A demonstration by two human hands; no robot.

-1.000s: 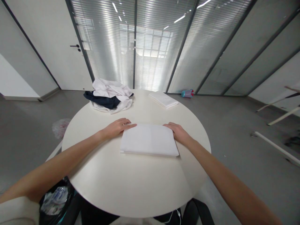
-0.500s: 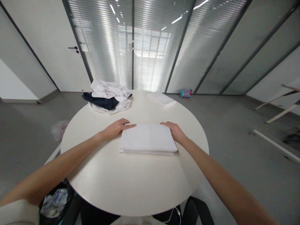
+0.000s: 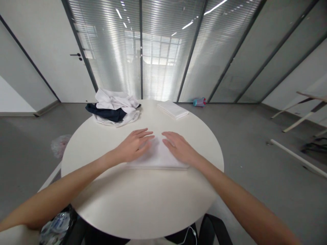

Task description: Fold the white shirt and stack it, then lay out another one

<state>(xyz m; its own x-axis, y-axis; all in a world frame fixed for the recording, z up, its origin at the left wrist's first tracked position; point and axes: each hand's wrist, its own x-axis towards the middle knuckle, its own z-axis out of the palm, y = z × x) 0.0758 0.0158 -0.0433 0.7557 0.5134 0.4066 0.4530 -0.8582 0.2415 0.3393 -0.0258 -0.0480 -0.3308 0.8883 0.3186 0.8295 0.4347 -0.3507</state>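
Your left hand (image 3: 136, 146) and right hand (image 3: 180, 148) have moved inward from the sides of the folded white cloth (image 3: 158, 158) since the earlier frame. Your fingers are loosely spread, gripping nothing; whether they touch it, I cannot tell. It lies mid-frame on your round table (image 3: 138, 204), below the clothes heap (image 3: 113, 101) at upper left.

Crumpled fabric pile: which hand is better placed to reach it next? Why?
Probably the left hand: the crumpled fabric pile lies on its side of the table, nearer to it than to the right hand.
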